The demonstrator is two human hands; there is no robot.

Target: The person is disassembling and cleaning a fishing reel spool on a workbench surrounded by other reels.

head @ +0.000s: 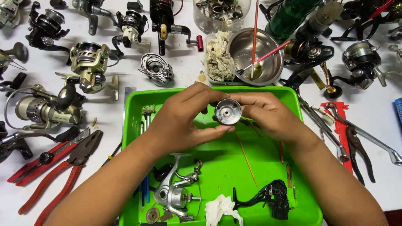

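1. Far to the left of the green tray [303,217], red-handled pliers [63,173] lay flat on the white table [184,71] beside a red utility knife [46,158], handles toward the person, likely so they could be picked up without reaching across the work.
2. Above and left of the tray, several fishing reels [90,67] sat spread apart on the table, each on its own patch, which kept their parts from mixing.
3. Over the tray's upper middle, the left hand [184,119] curled around the silver spool [228,111], thumb beneath and fingers over its top, bracing it steady above the tray so anything dropped would land inside.
4. The spool was held off the tray floor between both hands, its open face turned up toward the camera, apparently for inspection.
5. The right hand [268,113] pinched the spool's right edge with its fingertips; whether it was turning the spool or only supporting it, I cannot tell.
6. In the tray's lower part lay a silver reel body [176,194], a white rag [222,209] and a black reel part [274,196], kept close for reach.
7. Just above the tray's top edge stood a steel bowl [268,62] holding a red-handled brush [268,54].
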